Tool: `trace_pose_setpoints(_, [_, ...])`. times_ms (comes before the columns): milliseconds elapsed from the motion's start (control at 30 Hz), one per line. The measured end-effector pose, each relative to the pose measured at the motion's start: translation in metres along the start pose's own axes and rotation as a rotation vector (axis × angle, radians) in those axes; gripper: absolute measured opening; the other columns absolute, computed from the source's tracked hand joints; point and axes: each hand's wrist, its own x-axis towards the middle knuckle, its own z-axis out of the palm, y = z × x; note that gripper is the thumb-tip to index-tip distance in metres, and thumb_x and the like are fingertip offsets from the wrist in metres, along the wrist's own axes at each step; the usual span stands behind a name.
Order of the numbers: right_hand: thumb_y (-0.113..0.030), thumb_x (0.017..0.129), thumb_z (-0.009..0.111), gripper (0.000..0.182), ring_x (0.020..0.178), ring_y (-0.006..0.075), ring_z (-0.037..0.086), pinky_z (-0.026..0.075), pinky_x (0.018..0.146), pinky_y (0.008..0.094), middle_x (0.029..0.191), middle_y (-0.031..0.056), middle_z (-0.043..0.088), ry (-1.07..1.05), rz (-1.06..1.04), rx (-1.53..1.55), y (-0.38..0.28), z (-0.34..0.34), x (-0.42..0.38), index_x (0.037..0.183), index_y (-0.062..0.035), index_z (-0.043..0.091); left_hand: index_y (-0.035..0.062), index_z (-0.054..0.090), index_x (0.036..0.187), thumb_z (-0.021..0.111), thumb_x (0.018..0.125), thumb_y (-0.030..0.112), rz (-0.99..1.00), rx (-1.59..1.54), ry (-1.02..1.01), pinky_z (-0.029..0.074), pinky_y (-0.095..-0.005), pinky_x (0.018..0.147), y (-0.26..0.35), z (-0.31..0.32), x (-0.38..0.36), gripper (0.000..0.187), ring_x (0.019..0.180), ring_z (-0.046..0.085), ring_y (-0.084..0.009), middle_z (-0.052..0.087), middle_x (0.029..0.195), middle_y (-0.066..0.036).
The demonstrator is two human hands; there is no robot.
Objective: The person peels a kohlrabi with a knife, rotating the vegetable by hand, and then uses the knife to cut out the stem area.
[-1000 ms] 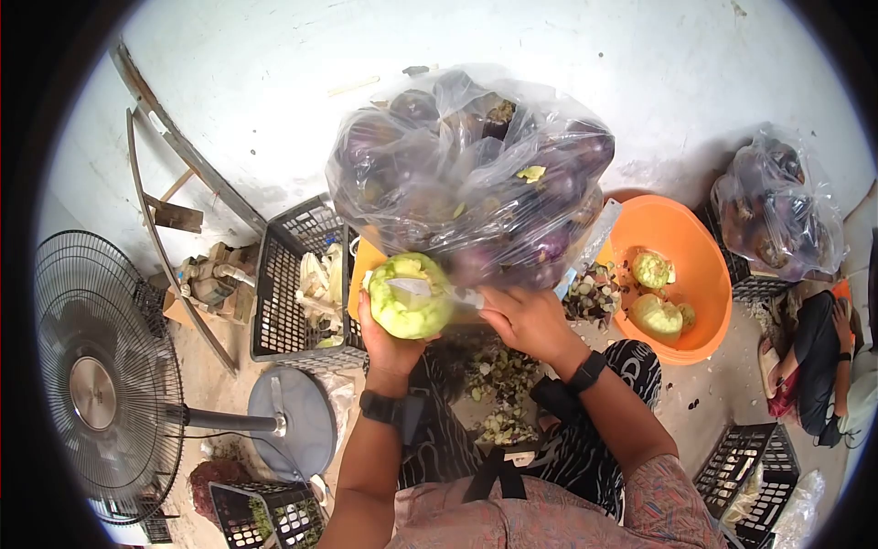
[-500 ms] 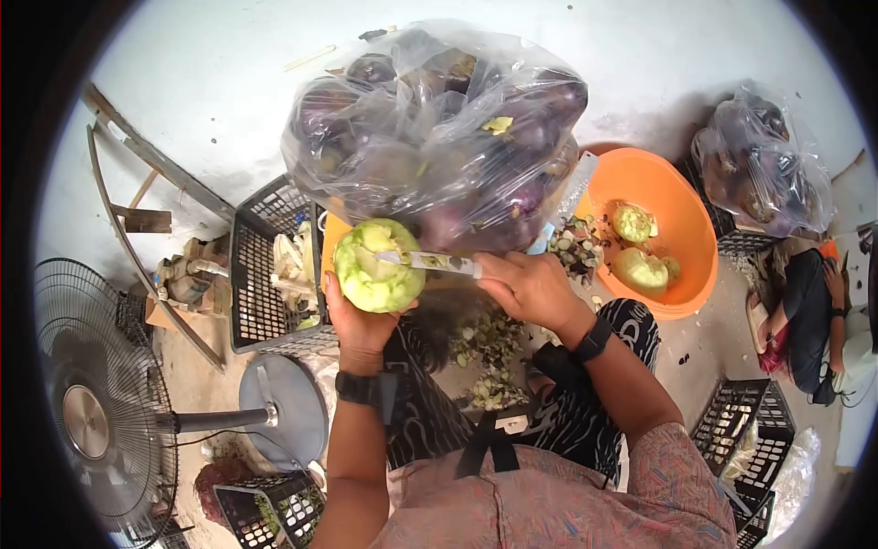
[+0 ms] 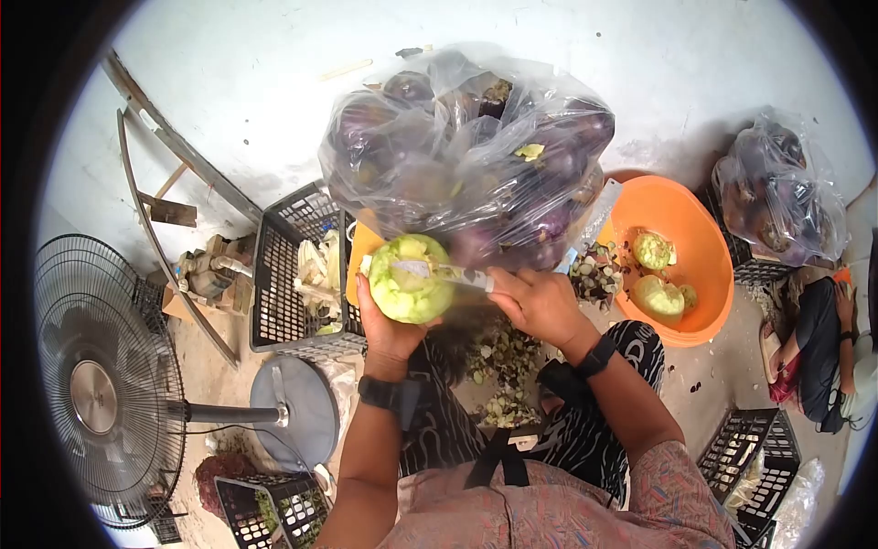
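My left hand (image 3: 391,331) cups a round peeled eggplant (image 3: 416,297) from its left side and below, palm upward. The eggplant's flesh is pale green, with a roughly cut patch on top. My right hand (image 3: 532,306) grips the light-coloured handle of a knife (image 3: 462,276) from the right. The blade lies against the eggplant's top. Just beyond both hands sits a large clear plastic bag (image 3: 439,174) full of dark purple eggplants. Below the hands, between my knees, peel scraps (image 3: 503,366) are heaped on the floor.
An orange basin (image 3: 704,247) on the right holds several peeled eggplants. A black crate (image 3: 274,302) with pale trimmings stands at left, near a standing fan (image 3: 96,393). A second bag of eggplants (image 3: 777,197) rests far right. Another person's arm (image 3: 846,320) shows at the right edge.
The whole view has shifted, so everything appears lower and farther right. The knife still touches the eggplant's top, and the eggplant looks slightly turned in my left hand.
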Motion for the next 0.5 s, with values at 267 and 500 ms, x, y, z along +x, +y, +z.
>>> trace_pose_setpoints(267, [-0.025, 0.082, 0.069, 0.030, 0.053, 0.0248, 0.057, 0.045, 0.048, 0.0353, 0.062, 0.0060, 0.055, -0.070, 0.019, -0.037, 0.005, -0.018, -0.008, 0.106, -0.0086, 0.066, 0.0124, 0.038, 0.138, 0.022, 0.085, 0.077, -0.037, -0.002, -0.107, 0.054, -0.0410, 0.054, -0.005, -0.002, 0.006, 0.085, 0.102, 0.060, -0.0401, 0.053, 0.126, -0.016])
trace_pose_setpoints(500, [-0.024, 0.082, 0.069, 0.030, 0.053, 0.0241, 0.058, 0.046, 0.048, 0.0355, 0.064, 0.0059, 0.056, -0.020, 0.008, -0.016, 0.007, -0.005, 0.000, 0.108, -0.0083, 0.065, 0.0091, 0.037, 0.139, 0.022, 0.085, 0.077, -0.019, -0.016, 0.058, 0.057, -0.0395, 0.054, -0.009, 0.019, 0.004, 0.088, 0.097, 0.062, -0.0416, 0.054, 0.126, -0.018])
